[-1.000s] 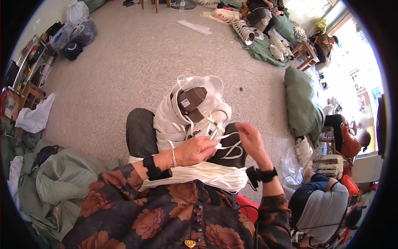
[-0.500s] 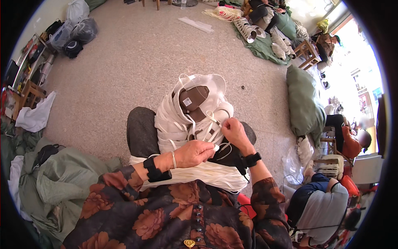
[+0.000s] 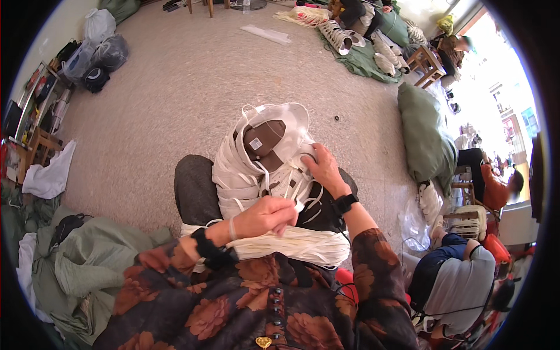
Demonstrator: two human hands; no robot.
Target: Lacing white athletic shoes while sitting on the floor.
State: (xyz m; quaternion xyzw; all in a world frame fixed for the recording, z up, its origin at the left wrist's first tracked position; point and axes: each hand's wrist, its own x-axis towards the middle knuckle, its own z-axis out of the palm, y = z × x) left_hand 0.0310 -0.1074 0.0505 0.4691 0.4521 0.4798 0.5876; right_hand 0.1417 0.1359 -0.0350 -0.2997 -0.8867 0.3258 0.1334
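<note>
On my lap stands a nested stack of white shoe uppers [image 3: 236,169] with loose white laces. A brown lining with a small white label [image 3: 255,143] shows inside the top one. My right hand [image 3: 326,170] grips the right edge of the top upper, thumb and fingers round it. Nearer to me, my left hand [image 3: 268,215] is closed in a pinch, with a small white piece [image 3: 299,206] sticking out past its fingertips; its kind is not clear. A thick bundle of white laces [image 3: 297,247] lies across my lap below both hands.
Green cloth [image 3: 99,256] lies heaped at the left, near a white cloth [image 3: 51,169]. A stuffed green sack [image 3: 426,131] stands at the right. Other people sit around, one in a grey top [image 3: 458,286] at lower right. More white uppers [image 3: 335,38] lie on green cloth at the far side.
My right hand has moved up along the edge of the upper, its fingers less tightly bunched. My left hand has shifted slightly left, still pinching the small white piece.
</note>
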